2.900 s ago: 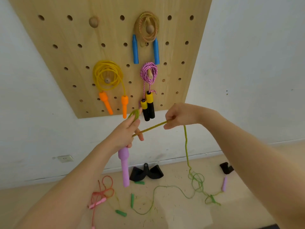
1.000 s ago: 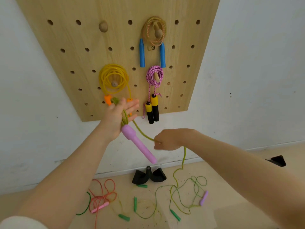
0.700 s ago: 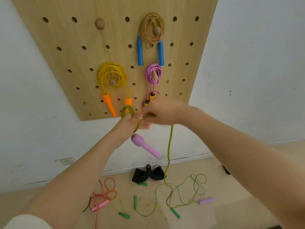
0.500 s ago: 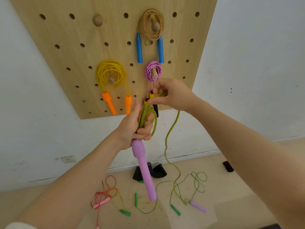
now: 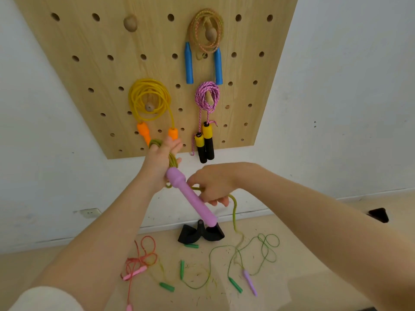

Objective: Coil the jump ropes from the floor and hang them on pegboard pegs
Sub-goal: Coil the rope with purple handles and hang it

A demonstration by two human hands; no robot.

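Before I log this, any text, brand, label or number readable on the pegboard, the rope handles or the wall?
None readable.
Pegboard: bare wood, holes and pegs only, no markings.
Purple handle hanging below the left hand: plain.
Blue handles, orange handles, black and yellow handles: no print visible.
Wall outlet: too small to tell.

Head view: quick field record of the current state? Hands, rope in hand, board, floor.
left hand: holds green rope coils, purple handle hanging below
right hand: pinches the rope's free length
free peg: upper left of pegboard
hung: yellow rope, pink rope, blue-handled rope
floor: red rope, green-handled rope, second purple handle
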